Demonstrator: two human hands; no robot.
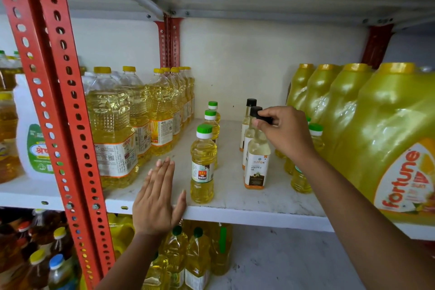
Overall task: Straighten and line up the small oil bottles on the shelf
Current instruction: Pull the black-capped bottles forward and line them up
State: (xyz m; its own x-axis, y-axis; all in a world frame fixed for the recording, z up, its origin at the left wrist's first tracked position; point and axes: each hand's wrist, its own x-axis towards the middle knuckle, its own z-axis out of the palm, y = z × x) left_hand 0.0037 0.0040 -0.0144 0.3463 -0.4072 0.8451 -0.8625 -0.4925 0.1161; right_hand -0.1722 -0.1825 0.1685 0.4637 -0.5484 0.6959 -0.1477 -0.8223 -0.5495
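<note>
Three small green-capped oil bottles stand in a file on the white shelf (235, 202); the front one (203, 165) carries an Uday label. To their right stands a file of three black-capped coconut oil bottles. My right hand (282, 132) pinches the black cap of the front coconut oil bottle (257, 162), which stands upright. More small green-capped bottles (315, 139) stand behind my right forearm, partly hidden. My left hand (157, 198) lies flat and open on the shelf's front edge, left of the Uday bottle and not touching it.
Large clear oil bottles (113, 129) fill the shelf's left side. Big yellow Fortune jugs (388, 143) crowd the right. A red perforated upright (58, 113) crosses the left foreground. Bottles fill the lower shelf (188, 263).
</note>
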